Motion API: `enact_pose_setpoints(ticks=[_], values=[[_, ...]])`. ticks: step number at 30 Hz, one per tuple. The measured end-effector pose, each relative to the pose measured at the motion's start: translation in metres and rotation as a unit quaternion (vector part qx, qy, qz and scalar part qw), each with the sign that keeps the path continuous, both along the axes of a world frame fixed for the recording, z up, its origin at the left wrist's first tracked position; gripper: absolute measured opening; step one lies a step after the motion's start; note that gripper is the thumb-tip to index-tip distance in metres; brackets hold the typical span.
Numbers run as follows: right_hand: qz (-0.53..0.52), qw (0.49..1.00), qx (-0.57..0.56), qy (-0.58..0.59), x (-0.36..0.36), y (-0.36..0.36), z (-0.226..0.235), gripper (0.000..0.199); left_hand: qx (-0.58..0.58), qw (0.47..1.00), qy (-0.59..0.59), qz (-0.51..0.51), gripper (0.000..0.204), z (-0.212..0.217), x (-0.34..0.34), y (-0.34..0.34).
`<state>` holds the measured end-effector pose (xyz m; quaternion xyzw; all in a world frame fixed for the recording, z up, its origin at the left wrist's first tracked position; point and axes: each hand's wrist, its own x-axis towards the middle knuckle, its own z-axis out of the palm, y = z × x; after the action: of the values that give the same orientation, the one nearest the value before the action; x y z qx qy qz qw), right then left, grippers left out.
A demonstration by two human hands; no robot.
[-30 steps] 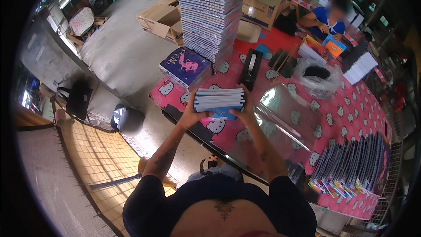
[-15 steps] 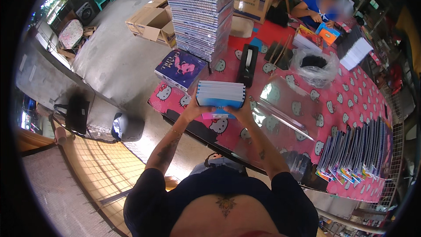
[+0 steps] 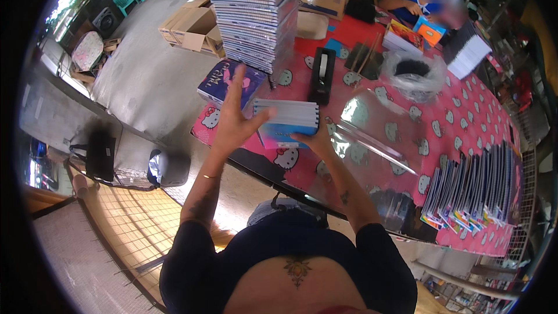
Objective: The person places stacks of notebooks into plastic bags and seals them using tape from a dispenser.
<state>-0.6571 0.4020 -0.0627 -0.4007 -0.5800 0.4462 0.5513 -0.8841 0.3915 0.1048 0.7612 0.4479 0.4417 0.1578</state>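
Note:
A small stack of spiral notebooks [image 3: 285,129] with a blue cover stands on the pink patterned tabletop in front of me, its white page edges facing up. My right hand [image 3: 317,138] grips the stack at its right end, thumb across the blue cover. My left hand [image 3: 234,125] is raised at the stack's left side, open, with fingers stretched out and thumb pointing toward the notebooks. Behind that hand lies a short pile of purple notebooks [image 3: 212,81], partly covered by my fingers. A black tape dispenser [image 3: 321,78] stands just behind the stack.
A tall pile of spiral notebooks [image 3: 247,17] rises at the back left. Clear plastic sheets [image 3: 378,134] lie to the right, near a plastic-wrapped roll [image 3: 412,75]. A row of notebooks [image 3: 468,189] leans at the far right. Across the table, a person [image 3: 410,3] handles an orange-and-blue notebook [image 3: 430,32].
My left hand has let go of the notebook stack and lifted up to the left, fingers opening. The right hand keeps its grip. The view has shifted slightly.

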Motion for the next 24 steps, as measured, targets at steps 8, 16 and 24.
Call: enact_pose_setpoints(ticks=[8, 16, 24], values=[[0.034, 0.998, 0.008, -0.043, 0.01, -0.005, 0.008, 0.095, -0.019, 0.903, 0.418, -0.1, 0.091, -0.013, 0.035, 0.026], [-0.172, 0.894, -0.186, -0.37, 0.282, -0.11, -0.035, 0.085, 0.003, 0.909, 0.399, -0.122, 0.066, -0.024, 0.035, 0.029], [-0.228, 0.826, -0.243, -0.455, 0.267, -0.132, -0.014, 0.11, -0.006, 0.952, 0.297, -0.081, 0.061, 0.007, 0.102, 0.014]])
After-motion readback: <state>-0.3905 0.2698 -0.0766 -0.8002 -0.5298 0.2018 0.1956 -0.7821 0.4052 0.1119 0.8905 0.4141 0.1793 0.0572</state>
